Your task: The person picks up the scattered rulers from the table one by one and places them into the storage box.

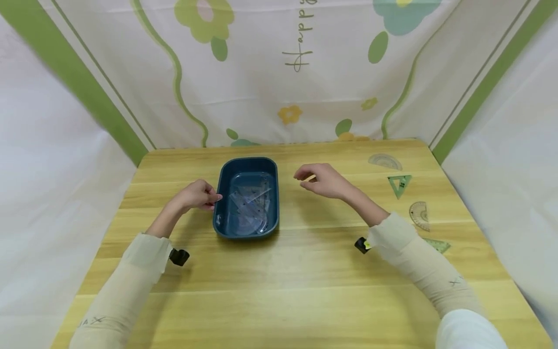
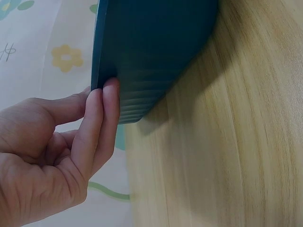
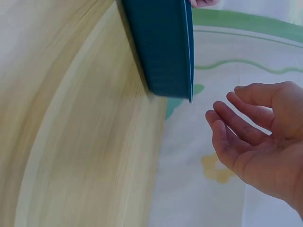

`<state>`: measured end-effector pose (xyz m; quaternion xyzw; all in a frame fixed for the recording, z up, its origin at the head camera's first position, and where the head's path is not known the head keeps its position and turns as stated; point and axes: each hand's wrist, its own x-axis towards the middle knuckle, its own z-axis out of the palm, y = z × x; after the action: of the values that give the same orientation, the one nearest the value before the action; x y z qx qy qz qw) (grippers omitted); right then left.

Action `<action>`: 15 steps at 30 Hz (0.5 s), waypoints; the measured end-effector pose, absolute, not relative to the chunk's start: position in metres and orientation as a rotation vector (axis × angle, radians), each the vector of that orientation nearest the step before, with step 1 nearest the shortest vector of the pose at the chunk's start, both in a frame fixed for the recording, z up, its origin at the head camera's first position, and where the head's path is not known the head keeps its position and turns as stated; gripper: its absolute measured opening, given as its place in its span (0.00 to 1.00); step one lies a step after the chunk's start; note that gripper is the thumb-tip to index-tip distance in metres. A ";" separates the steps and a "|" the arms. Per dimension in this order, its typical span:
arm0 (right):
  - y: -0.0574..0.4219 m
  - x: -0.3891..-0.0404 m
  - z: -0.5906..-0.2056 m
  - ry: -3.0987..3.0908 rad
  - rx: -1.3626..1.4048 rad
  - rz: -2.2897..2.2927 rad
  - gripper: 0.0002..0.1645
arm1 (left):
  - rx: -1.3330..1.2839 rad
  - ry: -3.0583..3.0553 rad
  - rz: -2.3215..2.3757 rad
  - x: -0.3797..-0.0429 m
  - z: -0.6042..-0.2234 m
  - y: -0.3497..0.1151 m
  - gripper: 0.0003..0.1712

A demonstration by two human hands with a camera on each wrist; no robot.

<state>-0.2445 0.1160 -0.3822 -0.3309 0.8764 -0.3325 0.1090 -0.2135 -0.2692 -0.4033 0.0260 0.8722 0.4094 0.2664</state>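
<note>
Tabletop [image 1: 283,286] bears the tub [image 1: 250,167], its left rim inside the left grip [image 1: 196,195].

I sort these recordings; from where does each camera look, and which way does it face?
Head: on the head, looking forward and down at table and blue bin; left hand, right hand and sleeves show.
Left wrist: worn there, facing the blue bin's outside; the left hand pinches it.
Right wrist: worn there, facing the blue bin's other side; right hand and some of the left show.
Both wrist views share blue bin and flowered cloth.
</note>
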 end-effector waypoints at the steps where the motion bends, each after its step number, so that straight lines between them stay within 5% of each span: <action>1: 0.120 -0.242 -0.381 2.580 -0.969 -0.981 0.14 | 0.077 2.361 1.108 -0.213 -0.403 -0.270 0.17; 15: 0.192 -0.211 -0.385 2.638 -0.876 -0.971 0.12 | 0.079 2.352 1.124 -0.215 -0.406 -0.271 0.17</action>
<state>-0.2107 0.1921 -0.3848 -0.2961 0.8916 -0.3281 0.0983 -0.2150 -0.2713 -0.4062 0.0293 0.8699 0.4159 0.2636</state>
